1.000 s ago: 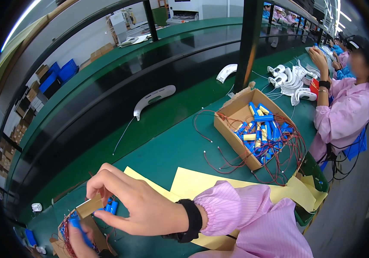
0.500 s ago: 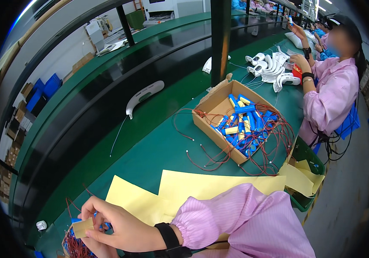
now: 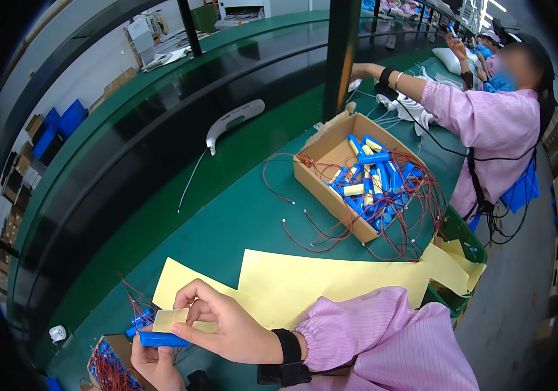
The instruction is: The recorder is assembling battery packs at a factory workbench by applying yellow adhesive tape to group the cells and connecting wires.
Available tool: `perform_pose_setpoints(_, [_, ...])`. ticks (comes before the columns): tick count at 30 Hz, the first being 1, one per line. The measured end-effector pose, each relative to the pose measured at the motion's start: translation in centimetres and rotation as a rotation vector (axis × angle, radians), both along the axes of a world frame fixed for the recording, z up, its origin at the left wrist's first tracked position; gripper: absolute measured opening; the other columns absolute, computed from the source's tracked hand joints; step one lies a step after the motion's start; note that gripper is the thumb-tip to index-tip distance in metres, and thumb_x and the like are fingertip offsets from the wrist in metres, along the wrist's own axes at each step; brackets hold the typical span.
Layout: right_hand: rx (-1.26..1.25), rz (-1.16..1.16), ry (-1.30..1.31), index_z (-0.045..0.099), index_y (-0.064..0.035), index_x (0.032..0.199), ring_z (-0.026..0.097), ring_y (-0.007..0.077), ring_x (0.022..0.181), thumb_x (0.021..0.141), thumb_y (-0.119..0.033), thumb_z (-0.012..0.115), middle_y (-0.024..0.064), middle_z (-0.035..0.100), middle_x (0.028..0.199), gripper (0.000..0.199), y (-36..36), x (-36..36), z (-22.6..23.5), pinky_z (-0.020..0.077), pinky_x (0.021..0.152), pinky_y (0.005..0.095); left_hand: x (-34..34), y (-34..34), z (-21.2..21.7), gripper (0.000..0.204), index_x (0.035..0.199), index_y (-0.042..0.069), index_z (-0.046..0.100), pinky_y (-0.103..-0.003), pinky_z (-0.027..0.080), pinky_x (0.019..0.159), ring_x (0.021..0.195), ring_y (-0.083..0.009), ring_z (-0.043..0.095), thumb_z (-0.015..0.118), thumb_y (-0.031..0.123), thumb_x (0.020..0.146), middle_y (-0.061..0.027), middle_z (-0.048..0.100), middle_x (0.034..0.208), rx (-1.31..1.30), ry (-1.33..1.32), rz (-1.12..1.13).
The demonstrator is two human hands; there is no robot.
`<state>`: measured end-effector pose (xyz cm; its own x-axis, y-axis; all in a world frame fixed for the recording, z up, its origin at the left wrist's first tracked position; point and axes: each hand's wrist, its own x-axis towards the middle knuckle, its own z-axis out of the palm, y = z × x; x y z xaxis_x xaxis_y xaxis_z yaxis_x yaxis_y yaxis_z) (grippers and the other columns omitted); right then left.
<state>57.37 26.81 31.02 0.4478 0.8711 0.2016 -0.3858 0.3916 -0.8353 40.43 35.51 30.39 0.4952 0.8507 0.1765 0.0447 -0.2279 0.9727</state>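
Observation:
At the lower left, my left hand (image 3: 155,368) grips a blue cylindrical battery (image 3: 162,339) from below, its fingers and thumb around it. My right hand (image 3: 233,329) pinches a small pale yellow paper piece (image 3: 169,318) against the battery's upper side. Beyond the fingers lie more blue batteries (image 3: 139,320) with thin red wires. Large yellow sheets (image 3: 331,283) are spread on the green table beside my right forearm. A cardboard box of wired batteries (image 3: 113,365) stands close to my left hand, partly cut off by the rim.
An open cardboard box (image 3: 318,176) holds several blue batteries, their red wires trailing over its edge. Behind it rises a dark post (image 3: 339,72). A white curved casing (image 3: 233,120) lies on the green conveyor (image 3: 162,215). At right, a co-worker (image 3: 487,124) stands near a green bin (image 3: 464,234).
Both my hands have shifted right and slightly up, and the blue battery now shows below the yellow piece. The co-worker's arm has stretched left past the post. The conveyor casing has moved right.

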Motion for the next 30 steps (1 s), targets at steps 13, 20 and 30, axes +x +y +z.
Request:
perform_pose_setpoints(13, [-0.014, 0.062, 0.048, 0.044, -0.0064, 0.109, 0.056, 0.0113, 0.083, 0.093, -0.011, 0.062, 0.003, 0.049, 0.104, 0.025, -0.4, -0.2, -1.7, 0.0532, 0.08, 0.0306, 0.7, 0.2, -0.8, 0.018, 0.106, -0.004, 0.059, -0.024, 0.045, 0.068, 0.076, -0.0136, 0.056, 0.056, 0.002, 0.089, -0.0058, 0.063, 0.09, 0.156, 0.167, 0.035])
perform_pose_setpoints(20, [0.027, -0.186, -0.098, 0.053, -0.0035, 0.097, 0.06, 0.0152, 0.073, 0.087, -0.021, 0.069, 0.0077, 0.059, 0.083, 0.026, -2.8, 1.0, 1.0, 0.0489, 0.064, 0.0289, 2.0, -0.6, 1.0, 0.031, 0.113, -0.005, 0.059, -0.027, 0.048, 0.073, 0.086, -0.0156, 0.059, 0.062, 0.018, 0.093, -0.0085, 0.063, 0.101, 0.134, 0.14, -0.032])
perform_pose_setpoints(30, [0.201, -0.307, -0.28, 0.054, -0.0063, 0.097, 0.062, 0.0268, 0.084, 0.081, -0.018, 0.07, 0.0093, 0.06, 0.09, 0.025, -8.0, 0.4, 2.9, 0.0486, 0.07, 0.0349, 1.5, -3.3, 3.8, 0.042, 0.111, -0.004, 0.058, -0.039, 0.051, 0.089, 0.102, -0.0247, 0.061, 0.067, 0.032, 0.091, -0.0148, 0.061, 0.115, 0.292, 0.088, -0.203])
